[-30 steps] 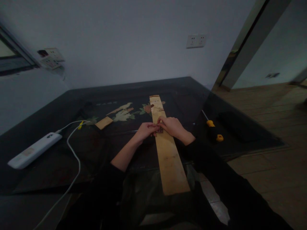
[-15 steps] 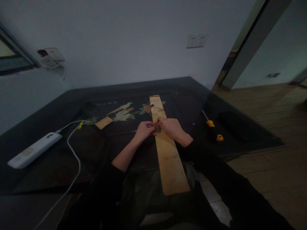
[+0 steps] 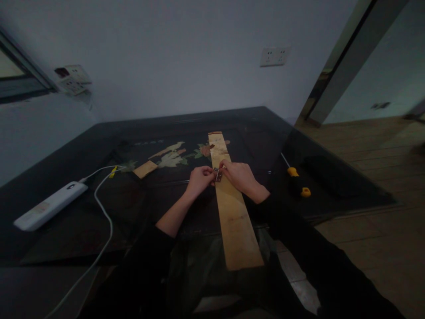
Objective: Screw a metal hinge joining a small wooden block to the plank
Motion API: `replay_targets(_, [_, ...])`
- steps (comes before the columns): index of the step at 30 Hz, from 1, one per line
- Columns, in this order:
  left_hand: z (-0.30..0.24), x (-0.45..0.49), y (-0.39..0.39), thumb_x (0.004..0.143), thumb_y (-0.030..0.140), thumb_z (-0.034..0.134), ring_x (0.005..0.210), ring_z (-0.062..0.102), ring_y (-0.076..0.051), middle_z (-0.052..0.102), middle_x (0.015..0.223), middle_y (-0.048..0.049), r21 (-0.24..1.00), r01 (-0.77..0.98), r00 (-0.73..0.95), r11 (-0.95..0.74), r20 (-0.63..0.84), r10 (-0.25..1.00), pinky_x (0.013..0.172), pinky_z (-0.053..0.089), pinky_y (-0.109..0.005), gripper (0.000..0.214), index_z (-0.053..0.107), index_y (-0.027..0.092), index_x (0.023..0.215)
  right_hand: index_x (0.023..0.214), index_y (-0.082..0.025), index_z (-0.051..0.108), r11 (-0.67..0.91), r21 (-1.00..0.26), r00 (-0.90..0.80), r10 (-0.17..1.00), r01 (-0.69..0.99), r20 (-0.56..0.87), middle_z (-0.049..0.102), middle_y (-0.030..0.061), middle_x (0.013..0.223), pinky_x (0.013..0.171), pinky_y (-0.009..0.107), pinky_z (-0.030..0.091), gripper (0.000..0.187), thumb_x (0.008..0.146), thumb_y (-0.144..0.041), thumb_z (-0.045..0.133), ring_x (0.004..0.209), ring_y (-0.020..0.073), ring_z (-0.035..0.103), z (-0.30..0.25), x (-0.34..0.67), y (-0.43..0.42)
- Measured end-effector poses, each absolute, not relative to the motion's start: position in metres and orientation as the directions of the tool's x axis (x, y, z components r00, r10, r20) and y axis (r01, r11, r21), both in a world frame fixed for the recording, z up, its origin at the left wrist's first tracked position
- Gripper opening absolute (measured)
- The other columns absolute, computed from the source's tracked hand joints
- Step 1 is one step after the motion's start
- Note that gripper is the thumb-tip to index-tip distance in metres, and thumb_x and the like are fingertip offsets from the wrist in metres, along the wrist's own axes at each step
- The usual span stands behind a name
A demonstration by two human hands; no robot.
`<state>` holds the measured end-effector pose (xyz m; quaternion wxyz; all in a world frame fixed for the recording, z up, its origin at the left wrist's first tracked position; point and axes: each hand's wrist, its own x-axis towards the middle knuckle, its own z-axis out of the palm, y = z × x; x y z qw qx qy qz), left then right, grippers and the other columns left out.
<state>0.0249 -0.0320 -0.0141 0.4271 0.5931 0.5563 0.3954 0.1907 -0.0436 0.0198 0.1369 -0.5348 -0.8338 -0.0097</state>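
A long wooden board runs away from me over the near edge of the dark table. On its left part, about midway along, is a small metal hinge with holes in its leaf. The fingers of my left hand are closed on the hinge from the left, at the board's edge. From the right, my right hand lies across the board with thumb and fingertips pinched at the hinge's far end. Fingers hide part of the hinge, and I cannot make out any screw.
A screwdriver with a yellow and black handle lies at right. At left are a small wood piece and a white power strip with its cable. The table meets a wall with sockets.
The hinge looks turned slightly between my fingertips. Both hands stay at nearly the same spot on the board, and the whole view has shifted a little.
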Motion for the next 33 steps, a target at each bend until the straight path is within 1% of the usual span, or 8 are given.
replay_targets(3, [-0.013,0.024,-0.031,0.074,0.026,0.067,0.044,0.057,-0.010,0.063,0.055,0.0004,0.949,0.314,0.062,-0.014,-0.005,0.998,0.046,0.038,-0.019,0.012,0.063,0.015,0.071,0.110,-0.021,0.060,0.411,-0.224,-0.353,0.900,0.884,0.256,0.072,0.0064,0.090,0.062,0.026,0.031,0.026,0.097,-0.035,0.043,0.078,0.0193,0.065,0.019,0.192,-0.041])
replay_targets(9, [-0.012,0.005,-0.026,0.076,0.031,0.067,0.045,0.055,-0.009,0.064,0.060,0.0000,0.951,0.308,0.042,0.008,-0.022,0.999,0.046,0.037,-0.020,0.017,0.063,0.015,0.074,0.094,-0.018,0.062,0.412,-0.577,-0.268,0.908,0.705,0.322,0.060,-0.0012,0.068,0.060,0.023,0.031,0.015,0.090,-0.029,0.053,0.063,0.0126,0.052,0.018,0.198,-0.033])
replay_targets(12, [-0.013,-0.032,-0.022,0.075,0.034,0.067,0.049,0.055,-0.010,0.066,0.064,-0.0006,0.938,0.346,0.024,-0.018,0.011,1.000,0.051,0.040,-0.020,0.019,0.065,0.015,0.076,0.087,-0.017,0.062,0.418,-0.670,-0.242,0.907,0.614,0.344,0.052,-0.0035,0.061,0.059,0.022,0.030,0.012,0.086,-0.028,0.056,0.059,0.0116,0.046,0.014,0.200,-0.029])
replay_targets(15, [-0.013,-0.095,-0.024,0.072,0.041,0.068,0.060,0.061,-0.014,0.069,0.069,-0.0021,0.889,0.457,-0.086,-0.031,0.079,0.993,0.057,0.043,-0.022,0.026,0.067,0.015,0.075,0.084,-0.017,0.061,0.435,-0.715,-0.276,0.900,0.547,0.336,0.047,-0.0050,0.058,0.057,0.022,0.030,0.013,0.085,-0.029,0.055,0.056,0.0113,0.044,0.012,0.200,-0.026])
replay_targets(19, [-0.013,-0.190,-0.043,0.076,0.041,0.063,0.080,0.067,-0.022,0.074,0.082,-0.0061,0.712,0.697,-0.296,0.086,0.177,0.939,0.070,0.047,-0.027,0.026,0.070,0.017,0.081,0.084,-0.017,0.062,0.483,-0.694,-0.357,0.873,0.534,0.332,0.047,-0.0052,0.059,0.058,0.023,0.032,0.012,0.086,-0.028,0.056,0.057,0.0114,0.046,0.025,0.188,-0.028])
replay_targets(24, [-0.021,-0.252,-0.065,0.083,0.036,0.053,0.083,0.067,-0.024,0.074,0.089,-0.0091,0.530,0.802,-0.413,0.276,0.159,0.897,0.073,0.046,-0.030,0.025,0.069,0.018,0.088,0.092,-0.018,0.064,0.604,-0.519,-0.574,0.782,0.604,0.242,0.060,-0.0006,0.070,0.061,0.023,0.033,0.011,0.088,-0.025,0.058,0.067,0.0128,0.054,0.056,0.136,-0.033])
replay_targets(29, [-0.030,-0.249,-0.062,0.085,0.034,0.051,0.090,0.065,-0.024,0.070,0.096,-0.0103,0.374,0.893,-0.358,0.252,0.246,0.901,0.078,0.047,-0.032,0.024,0.065,0.017,0.096,0.100,-0.021,0.065,0.702,-0.358,-0.707,0.692,0.615,0.142,0.070,0.0066,0.097,0.068,0.026,0.038,0.016,0.090,-0.028,0.055,0.087,0.0197,0.064,0.054,0.057,-0.029])
replay_targets(33, [-0.031,-0.240,-0.062,0.086,0.030,0.051,0.106,0.058,-0.030,0.062,0.115,-0.0168,0.234,0.948,-0.293,0.215,0.382,0.877,0.089,0.046,-0.040,0.033,0.060,0.013,0.113,0.102,-0.021,0.065,0.709,-0.390,-0.750,0.658,0.587,0.067,0.070,0.0082,0.104,0.069,0.027,0.040,0.018,0.089,-0.030,0.056,0.094,0.0234,0.064,0.030,0.006,-0.015])
